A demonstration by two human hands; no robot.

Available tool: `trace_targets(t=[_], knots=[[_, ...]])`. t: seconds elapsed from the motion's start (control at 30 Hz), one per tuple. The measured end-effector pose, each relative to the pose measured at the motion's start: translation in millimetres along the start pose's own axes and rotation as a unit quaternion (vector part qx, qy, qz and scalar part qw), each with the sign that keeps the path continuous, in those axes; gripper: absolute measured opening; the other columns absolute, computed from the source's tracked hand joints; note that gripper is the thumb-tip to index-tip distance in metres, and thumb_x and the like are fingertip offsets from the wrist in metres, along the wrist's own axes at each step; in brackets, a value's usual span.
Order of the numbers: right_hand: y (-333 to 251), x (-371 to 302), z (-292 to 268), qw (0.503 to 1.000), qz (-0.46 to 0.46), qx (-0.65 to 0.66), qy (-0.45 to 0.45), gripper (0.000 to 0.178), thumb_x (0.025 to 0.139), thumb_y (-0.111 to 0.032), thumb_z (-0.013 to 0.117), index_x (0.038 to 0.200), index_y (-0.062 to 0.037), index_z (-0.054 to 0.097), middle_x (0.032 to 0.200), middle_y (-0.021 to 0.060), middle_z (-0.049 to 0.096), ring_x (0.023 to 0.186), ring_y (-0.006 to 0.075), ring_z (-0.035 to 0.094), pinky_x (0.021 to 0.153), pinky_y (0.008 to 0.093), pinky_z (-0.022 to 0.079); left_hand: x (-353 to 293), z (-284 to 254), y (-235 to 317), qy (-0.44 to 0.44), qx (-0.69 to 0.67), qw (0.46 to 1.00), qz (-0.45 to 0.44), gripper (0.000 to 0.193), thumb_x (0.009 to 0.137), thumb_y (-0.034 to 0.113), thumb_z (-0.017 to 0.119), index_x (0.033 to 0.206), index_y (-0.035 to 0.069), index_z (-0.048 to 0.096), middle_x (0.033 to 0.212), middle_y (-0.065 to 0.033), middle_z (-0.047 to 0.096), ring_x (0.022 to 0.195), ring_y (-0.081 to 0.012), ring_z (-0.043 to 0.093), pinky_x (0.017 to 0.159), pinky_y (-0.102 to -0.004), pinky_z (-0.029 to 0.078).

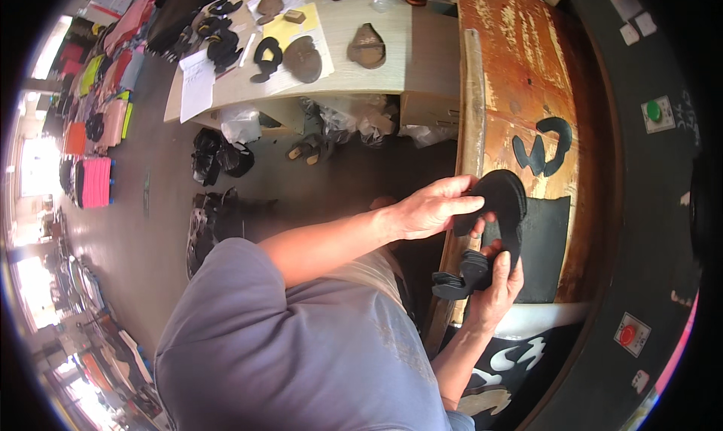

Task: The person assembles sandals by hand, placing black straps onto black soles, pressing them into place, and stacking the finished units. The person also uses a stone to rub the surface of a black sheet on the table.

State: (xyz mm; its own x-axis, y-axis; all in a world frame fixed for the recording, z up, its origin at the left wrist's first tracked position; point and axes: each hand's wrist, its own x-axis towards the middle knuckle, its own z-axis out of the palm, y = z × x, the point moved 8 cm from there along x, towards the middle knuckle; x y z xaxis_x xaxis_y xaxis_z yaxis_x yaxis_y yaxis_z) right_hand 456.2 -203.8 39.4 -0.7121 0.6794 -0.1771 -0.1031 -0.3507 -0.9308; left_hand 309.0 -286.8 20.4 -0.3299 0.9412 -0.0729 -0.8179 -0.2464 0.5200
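Note:
Above the worn wooden bench [520,77], both my hands hold a stack of thin black curved cut pieces [503,191]. My left hand [440,206] grips the upper end, thumb on top. Lower down, my right hand [497,288] has its fingers closed around the side of the stack, near a fanned bunch of layered black ends [461,275]. Beneath the stack lies a black rectangular sheet [548,243], partly hidden. Loose black curved pieces [556,148] rest on the bench beyond it.
A pale table [361,16] ahead carries black curved pieces, brown sole-shaped pieces [303,59] and papers [197,88]. Black bags [218,156] sit on the floor. A dark panel at right has a green button [654,113] and a red button [627,334]. White cutouts [501,357] lie near my right forearm.

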Motion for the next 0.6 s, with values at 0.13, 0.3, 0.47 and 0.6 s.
trace_targets(t=[0.13,0.3,0.47,0.6], knots=[[5.5,0.3,31.1,0.993,0.037,-0.079,-0.085,0.023,0.104,-0.02,0.066,0.114,0.001,0.07,0.098,0.0043,0.069,0.089,0.0127,0.061,0.085,0.029,0.049,-29.5,-21.0,10.7,0.031,0.006,0.999,0.022,0.021,0.11,0.015,0.055,0.127,0.004,0.054,0.111,-0.0097,0.067,0.097,-0.0172,0.064,0.089,-0.0346,0.054],[13.2,5.8,51.7,0.994,0.046,-0.097,-0.038,0.023,0.106,-0.02,0.065,0.112,0.001,0.07,0.093,0.0043,0.069,0.084,0.0112,0.061,0.079,0.0254,0.049,-32.9,-34.4,22.7,0.067,0.0,0.998,0.011,0.025,0.109,0.018,0.058,0.129,0.004,0.056,0.113,-0.007,0.067,0.096,-0.0139,0.064,0.088,-0.0323,0.054],[-15.8,27.9,50.9,0.989,-0.024,-0.129,0.062,0.021,0.106,-0.021,0.064,0.113,-0.0014,0.07,0.092,0.0043,0.07,0.082,0.0109,0.062,0.076,0.0262,0.05,-30.0,-81.6,80.6,0.09,0.142,0.982,0.087,0.037,0.108,0.03,0.061,0.133,0.003,0.06,0.118,-0.0113,0.071,0.108,-0.019,0.068,0.092,-0.0354,0.056],[-48.9,54.0,61.1,0.95,-0.125,-0.235,0.164,0.027,0.106,-0.028,0.065,0.113,-0.003,0.072,0.093,0.0036,0.07,0.083,0.0118,0.063,0.076,0.0283,0.052,-87.5,-230.4,206.1,0.316,0.35,0.859,0.201,0.03,0.109,0.025,0.058,0.125,0.001,0.066,0.112,-0.0104,0.075,0.101,-0.0164,0.07,0.09,-0.033,0.058]])
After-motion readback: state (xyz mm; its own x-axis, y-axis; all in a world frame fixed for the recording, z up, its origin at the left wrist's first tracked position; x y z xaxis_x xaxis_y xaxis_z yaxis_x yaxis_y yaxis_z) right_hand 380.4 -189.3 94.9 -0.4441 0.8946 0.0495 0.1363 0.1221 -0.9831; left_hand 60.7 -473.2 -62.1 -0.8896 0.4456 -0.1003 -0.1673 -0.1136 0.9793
